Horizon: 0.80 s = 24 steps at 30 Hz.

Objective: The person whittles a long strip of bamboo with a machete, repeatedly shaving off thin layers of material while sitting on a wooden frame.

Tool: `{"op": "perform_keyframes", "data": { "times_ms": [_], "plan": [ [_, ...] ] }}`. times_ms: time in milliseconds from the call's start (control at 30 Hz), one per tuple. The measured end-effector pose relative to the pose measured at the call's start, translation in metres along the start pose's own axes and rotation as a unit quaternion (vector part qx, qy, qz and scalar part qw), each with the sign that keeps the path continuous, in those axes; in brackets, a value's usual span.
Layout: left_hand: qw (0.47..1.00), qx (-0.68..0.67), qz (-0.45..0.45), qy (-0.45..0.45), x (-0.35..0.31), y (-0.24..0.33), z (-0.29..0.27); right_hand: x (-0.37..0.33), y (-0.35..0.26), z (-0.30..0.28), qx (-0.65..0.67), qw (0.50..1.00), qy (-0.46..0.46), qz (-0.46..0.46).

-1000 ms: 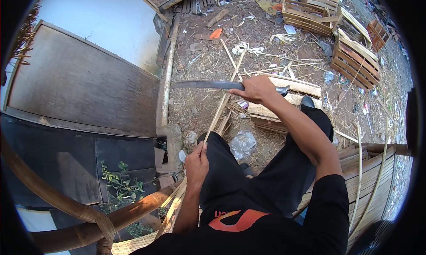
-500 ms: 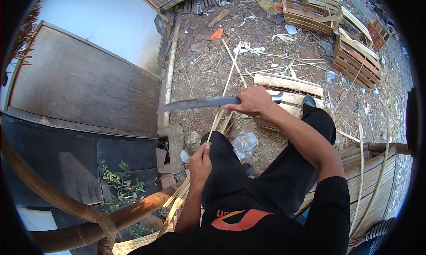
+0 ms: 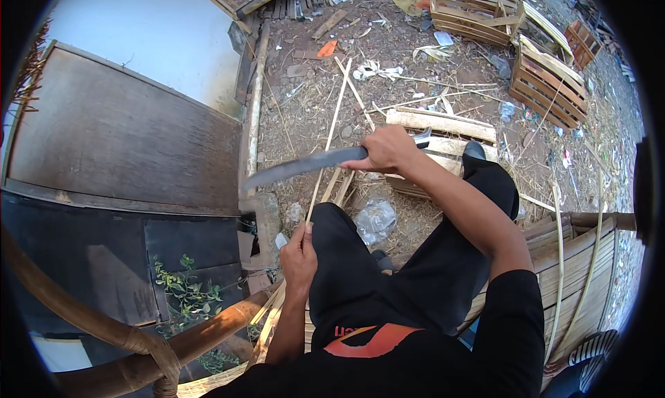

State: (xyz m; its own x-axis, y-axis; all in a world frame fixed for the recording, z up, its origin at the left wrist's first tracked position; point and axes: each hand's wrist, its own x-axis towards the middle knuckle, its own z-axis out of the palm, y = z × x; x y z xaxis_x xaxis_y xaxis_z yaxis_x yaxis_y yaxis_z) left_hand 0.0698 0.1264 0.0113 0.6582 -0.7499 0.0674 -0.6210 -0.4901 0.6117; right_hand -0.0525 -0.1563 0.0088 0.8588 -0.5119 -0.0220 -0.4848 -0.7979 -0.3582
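My right hand (image 3: 389, 148) is closed around the handle of a machete (image 3: 298, 168) with a long, slightly curved grey blade. The blade reaches out to the left, its tip lowest, and the handle's end shows beyond my fist. A long, thin bamboo strip (image 3: 335, 124) runs from my left hand (image 3: 299, 258) away over the ground. It passes at the blade near my right hand; whether the two touch, I cannot tell. My left fingers pinch the strip beside my left knee. More pale strips (image 3: 269, 320) lie under my left forearm.
Slatted wooden crates (image 3: 547, 86) stand at the far right, and another crate (image 3: 443, 124) is by my right foot. A clear plastic bag (image 3: 375, 220) lies between my legs. Bamboo poles (image 3: 208, 329) flank my left side. A person's striped sleeve (image 3: 592, 349) shows at lower right.
The machete's blade now tilts lower toward its tip. Near the blade, the strip in my left hand looks thinner and more single than before. The whole view has shifted slightly.
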Motion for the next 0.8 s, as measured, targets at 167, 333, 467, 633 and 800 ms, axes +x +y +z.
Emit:
{"op": "perform_keyframes", "data": {
  "times_ms": [167, 333, 467, 633, 800],
  "plan": [
    [0.999, 0.029, 0.014, 0.018, -0.01, -0.002, -0.004, 0.014, 0.041, -0.005, 0.017, 0.994, 0.054, 0.092],
    [0.999, -0.018, 0.024, 0.03, -0.011, -0.005, 0.005, -0.007, -0.007, 0.006, -0.006, 0.998, 0.001, -0.059],
    [0.999, -0.038, -0.016, 0.01, -0.013, -0.003, -0.003, 0.015, 0.02, 0.005, 0.021, 0.999, 0.031, 0.039],
    [0.999, -0.021, 0.005, 0.037, -0.02, -0.01, -0.002, 0.004, 0.01, -0.01, 0.02, 0.999, 0.022, 0.031],
    [1.0, 0.009, -0.01, -0.015, -0.017, 0.011, -0.001, -0.009, -0.017, -0.007, -0.033, 0.996, -0.022, -0.081]
  ]
}}
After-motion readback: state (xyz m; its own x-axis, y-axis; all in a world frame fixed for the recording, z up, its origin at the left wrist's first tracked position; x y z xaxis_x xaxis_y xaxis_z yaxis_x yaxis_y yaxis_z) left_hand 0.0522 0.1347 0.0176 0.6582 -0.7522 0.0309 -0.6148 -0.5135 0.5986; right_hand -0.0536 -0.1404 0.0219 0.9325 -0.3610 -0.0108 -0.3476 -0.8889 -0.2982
